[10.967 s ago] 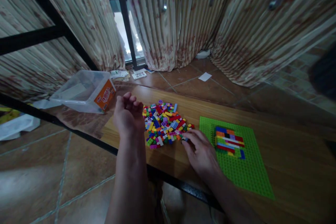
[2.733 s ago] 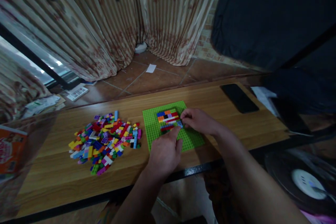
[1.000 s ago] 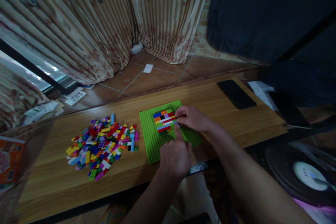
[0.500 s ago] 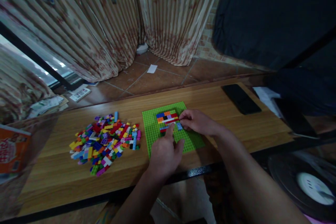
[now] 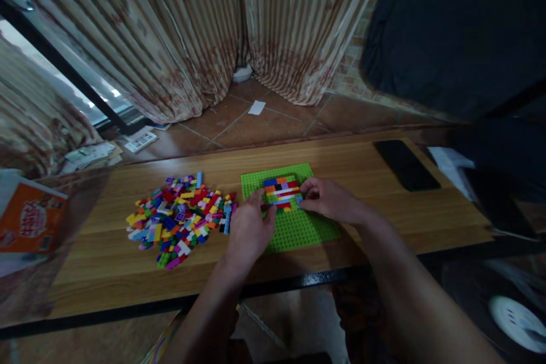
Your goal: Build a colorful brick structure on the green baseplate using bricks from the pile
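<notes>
A green studded baseplate (image 5: 294, 230) lies on the wooden table (image 5: 375, 205). A small block of coloured bricks (image 5: 281, 190) is built on its far half. My left hand (image 5: 249, 227) rests on the plate's left side, fingers curled, fingertips touching the left edge of the brick block. My right hand (image 5: 330, 200) is on the plate to the right of the block, fingers pinched against its right edge; what they hold, if anything, is hidden. A loose pile of coloured bricks (image 5: 179, 219) lies to the left of the plate.
A black phone (image 5: 405, 165) lies at the table's far right. A clear plastic tub with an orange label (image 5: 32, 224) stands at the left end. Striped curtains hang behind, with papers on the tiled floor. A round fan base (image 5: 512, 310) sits low right.
My left hand has slid left from the plate's near middle to the block's left edge. My right hand stays at the block's right edge. The camera view has shifted slightly.
</notes>
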### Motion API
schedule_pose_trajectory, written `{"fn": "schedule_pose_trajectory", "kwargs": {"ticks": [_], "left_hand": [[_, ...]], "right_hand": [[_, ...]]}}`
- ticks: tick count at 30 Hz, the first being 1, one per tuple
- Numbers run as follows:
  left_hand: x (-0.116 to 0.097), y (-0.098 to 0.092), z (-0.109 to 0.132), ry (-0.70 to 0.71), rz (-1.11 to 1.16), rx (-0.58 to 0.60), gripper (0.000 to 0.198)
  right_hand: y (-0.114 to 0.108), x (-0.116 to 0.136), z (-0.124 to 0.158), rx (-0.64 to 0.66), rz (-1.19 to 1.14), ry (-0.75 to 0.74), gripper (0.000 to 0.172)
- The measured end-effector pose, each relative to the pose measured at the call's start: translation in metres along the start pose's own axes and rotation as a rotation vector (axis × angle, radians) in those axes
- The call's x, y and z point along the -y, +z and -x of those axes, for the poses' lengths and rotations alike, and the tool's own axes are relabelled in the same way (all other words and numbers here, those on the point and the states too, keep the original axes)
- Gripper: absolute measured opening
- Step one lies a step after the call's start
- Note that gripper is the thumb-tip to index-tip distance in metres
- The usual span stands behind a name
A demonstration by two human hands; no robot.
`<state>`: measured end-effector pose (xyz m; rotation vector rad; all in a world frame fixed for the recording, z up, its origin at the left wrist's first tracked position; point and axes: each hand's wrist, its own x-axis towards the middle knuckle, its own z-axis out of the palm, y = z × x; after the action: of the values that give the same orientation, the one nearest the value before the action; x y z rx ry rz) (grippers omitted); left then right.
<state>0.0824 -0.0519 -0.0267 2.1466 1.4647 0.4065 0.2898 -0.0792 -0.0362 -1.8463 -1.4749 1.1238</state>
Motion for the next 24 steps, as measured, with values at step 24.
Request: {"fn": "schedule_pose_trajectory", "kwargs": {"ticks": [24], "left_hand": [[-0.036, 0.048, 0.033, -0.057, 0.718, 0.103, 0.069]], "right_hand": [[0.003, -0.005, -0.008, -0.417, 0.345, -0.116, 0.03]]}}
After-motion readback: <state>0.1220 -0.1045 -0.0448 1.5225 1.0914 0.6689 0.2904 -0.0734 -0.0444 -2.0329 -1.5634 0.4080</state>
